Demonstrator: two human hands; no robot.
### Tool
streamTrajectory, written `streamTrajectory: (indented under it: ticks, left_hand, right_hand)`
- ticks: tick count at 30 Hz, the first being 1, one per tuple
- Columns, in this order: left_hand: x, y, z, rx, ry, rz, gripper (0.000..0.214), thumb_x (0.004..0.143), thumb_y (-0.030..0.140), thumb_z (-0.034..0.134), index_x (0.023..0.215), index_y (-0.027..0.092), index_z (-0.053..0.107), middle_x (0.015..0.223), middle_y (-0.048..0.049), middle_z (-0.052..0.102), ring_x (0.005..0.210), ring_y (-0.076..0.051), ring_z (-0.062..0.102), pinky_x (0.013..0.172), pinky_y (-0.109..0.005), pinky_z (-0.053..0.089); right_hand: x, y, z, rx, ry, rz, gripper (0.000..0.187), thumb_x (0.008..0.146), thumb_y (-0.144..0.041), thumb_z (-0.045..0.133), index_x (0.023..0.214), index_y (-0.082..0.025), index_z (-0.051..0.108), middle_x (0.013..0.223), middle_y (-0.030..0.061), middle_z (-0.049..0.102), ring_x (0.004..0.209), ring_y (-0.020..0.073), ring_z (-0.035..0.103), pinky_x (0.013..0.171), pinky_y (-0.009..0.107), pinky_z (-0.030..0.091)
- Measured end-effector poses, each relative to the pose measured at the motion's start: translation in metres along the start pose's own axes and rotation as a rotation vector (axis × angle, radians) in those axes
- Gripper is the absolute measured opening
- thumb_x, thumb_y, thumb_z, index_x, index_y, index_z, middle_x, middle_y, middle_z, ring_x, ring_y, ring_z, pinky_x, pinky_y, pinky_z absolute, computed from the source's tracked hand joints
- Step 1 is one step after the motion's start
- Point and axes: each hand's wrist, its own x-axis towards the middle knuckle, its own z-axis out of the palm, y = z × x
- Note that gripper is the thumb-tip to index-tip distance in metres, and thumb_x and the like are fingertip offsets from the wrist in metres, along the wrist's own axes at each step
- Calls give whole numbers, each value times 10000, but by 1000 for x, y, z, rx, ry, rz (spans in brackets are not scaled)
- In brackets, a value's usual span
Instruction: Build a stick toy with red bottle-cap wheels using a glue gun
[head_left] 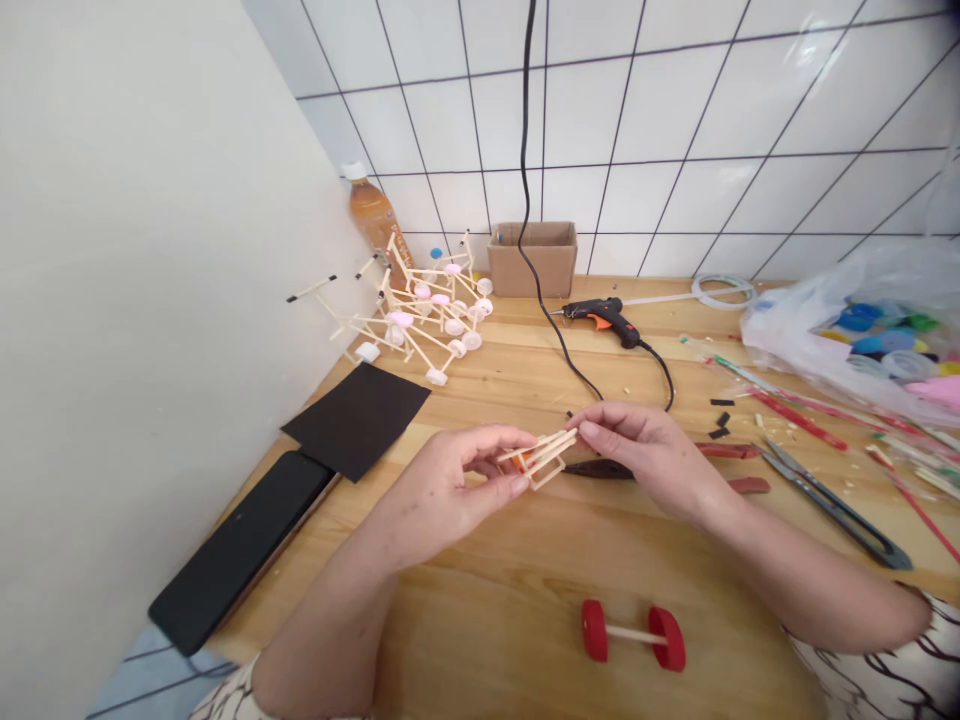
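Observation:
My left hand (469, 480) grips a small frame of pale wooden sticks (551, 452) between thumb and fingers. A bit of orange shows inside the frame near the fingers. On the frame's right end, my right hand (645, 450) pinches the stick tips with thumb and forefinger. Red-handled pliers (600, 469) lie on the table beneath and behind the right hand, partly hidden by it. Closer to me rests a pair of red bottle caps (595, 630) joined by a wooden stick like wheels on an axle.
Several stick-and-cap models (420, 300) stand at the back left by a drink bottle (375, 215). A cardboard box (534, 262), a glue gun (607, 318) and its cord lie behind. A phone (244, 545) and black sheet (356, 420) are left; a utility knife (836, 505) and bag of caps (877, 335) right.

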Motion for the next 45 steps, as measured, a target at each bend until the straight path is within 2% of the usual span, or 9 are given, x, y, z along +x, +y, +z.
streamTrajectory:
  ticks: [4, 9, 15, 22, 25, 30, 33, 38, 45]
  left_hand:
    - [-1, 3, 2, 42, 14, 34, 325, 730, 169, 604, 1052, 206, 628, 940, -14, 693, 778, -147, 615, 757, -261, 486]
    - [-1, 3, 5, 146, 96, 29, 367, 676, 126, 648, 1033, 213, 633, 939, -2, 694, 778, -151, 618, 753, -257, 481]
    - [-1, -3, 9, 219, 134, 69, 362, 709, 153, 640, 1066, 208, 615, 948, -2, 688, 786, -146, 612, 752, -248, 474]
    - [-2, -8, 11, 244, 128, 120, 391, 729, 146, 628, 1113, 210, 589, 1003, -8, 677, 835, -151, 614, 797, -255, 471]
    - [-3, -9, 10, 255, 129, 129, 402, 730, 157, 635, 1126, 201, 580, 1009, -14, 676, 839, -151, 617, 800, -255, 475]
    - [-2, -10, 9, 268, 146, 184, 368, 749, 153, 617, 1111, 205, 585, 976, -11, 680, 821, -148, 625, 781, -261, 487]
    - [-2, -11, 9, 264, 148, 206, 360, 756, 148, 611, 1109, 215, 583, 978, 2, 678, 823, -137, 625, 775, -248, 489]
    - [-2, -14, 10, 249, 151, 196, 383, 728, 119, 637, 1098, 206, 582, 1003, 9, 671, 840, -122, 626, 786, -219, 484]
    - [-1, -12, 9, 247, 150, 177, 417, 697, 114, 659, 1097, 204, 585, 971, 14, 679, 812, -121, 628, 779, -220, 485]
  right_hand:
    - [0, 0, -1, -20, 17, -11, 244, 739, -414, 620, 811, -184, 664, 720, 1, 637, 685, 134, 574, 697, 275, 458]
    - [1, 2, -1, -50, 42, -26, 253, 733, -427, 624, 798, -187, 670, 709, -1, 629, 664, 130, 556, 684, 275, 448]
    - [1, 4, -3, -48, 28, -33, 244, 753, -419, 607, 806, -188, 662, 730, 0, 626, 685, 130, 550, 686, 266, 439]
    - [0, 4, -5, -169, 69, -74, 258, 775, -430, 578, 833, -191, 654, 732, 8, 624, 673, 142, 549, 664, 271, 438]
    - [-1, 6, -7, -276, 162, -154, 255, 794, -431, 553, 846, -199, 644, 748, 20, 622, 683, 157, 548, 650, 283, 436]
    - [-9, 4, -3, -496, 327, -401, 158, 833, -329, 529, 753, -207, 589, 673, 3, 568, 639, 138, 512, 615, 257, 416]
    - [-15, 2, 3, -576, 297, -518, 124, 846, -247, 521, 737, -202, 559, 652, -13, 552, 601, 113, 500, 581, 229, 401]
    - [-25, -2, 6, -664, 201, -578, 144, 874, -205, 478, 738, -198, 527, 602, -29, 480, 546, 95, 453, 528, 216, 362]
    - [-34, -7, 4, -790, 237, -660, 296, 885, -185, 415, 601, -212, 337, 533, -45, 329, 479, 96, 339, 481, 239, 280]
